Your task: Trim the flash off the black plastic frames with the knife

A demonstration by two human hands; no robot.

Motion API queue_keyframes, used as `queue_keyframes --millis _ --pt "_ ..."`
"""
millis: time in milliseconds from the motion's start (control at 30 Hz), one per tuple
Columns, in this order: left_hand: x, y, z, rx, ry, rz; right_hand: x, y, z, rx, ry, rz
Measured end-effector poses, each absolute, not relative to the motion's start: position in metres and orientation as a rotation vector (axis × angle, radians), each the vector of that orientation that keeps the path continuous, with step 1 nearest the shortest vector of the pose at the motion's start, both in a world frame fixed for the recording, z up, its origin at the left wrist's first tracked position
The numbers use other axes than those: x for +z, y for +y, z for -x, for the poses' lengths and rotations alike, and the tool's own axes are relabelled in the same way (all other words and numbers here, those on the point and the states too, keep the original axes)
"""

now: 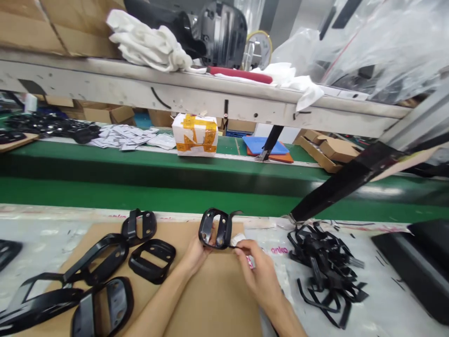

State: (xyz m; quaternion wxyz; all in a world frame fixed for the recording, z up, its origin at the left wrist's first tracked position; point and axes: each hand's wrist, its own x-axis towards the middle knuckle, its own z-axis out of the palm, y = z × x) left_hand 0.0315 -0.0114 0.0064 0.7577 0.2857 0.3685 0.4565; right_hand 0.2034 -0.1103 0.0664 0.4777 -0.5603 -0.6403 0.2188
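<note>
My left hand (pixel 197 252) grips a black plastic frame (pixel 223 230) with rounded corners and slotted openings, holding it tilted up above the cardboard. At the frame's right edge is a thin black strip (pixel 230 224) with bent ends. My right hand (pixel 257 269) pinches the lower end of this strip, thumb against fingers. Whether the strip is seated in the frame, I cannot tell. Left of my hands, several similar black frames (pixel 152 260) lie on the cardboard sheet (pixel 213 299). A tangled pile of bent black strips (pixel 324 271) lies to the right.
Beyond the bench edge runs a green conveyor surface (pixel 157 192). A slanted black post (pixel 336 182) rises at the right, beside a large black part (pixel 410 276). Overhead crosses a shelf beam (pixel 196 96). A yellow-taped white box (pixel 195 135) stands at the back.
</note>
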Motion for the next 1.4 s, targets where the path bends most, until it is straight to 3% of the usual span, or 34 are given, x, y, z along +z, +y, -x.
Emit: queue_keyframes --millis 133,533,1067,1400 --pt "-0.001 -0.009 -0.031 1.017 0.87 -0.624 0.057 -0.091 -0.181 0.362 -1.865 1.253" --pt "0.013 0.001 -0.028 0.918 0.734 -0.479 0.04 -0.071 -0.197 0.833 -1.77 1.206" --pt "0.006 -0.007 -0.037 0.981 0.865 -0.525 0.02 -0.085 -0.201 0.489 -1.845 1.072" --pt "0.015 -0.005 -0.035 0.93 0.757 -0.531 0.019 -0.081 -0.2 0.892 -1.722 1.167"
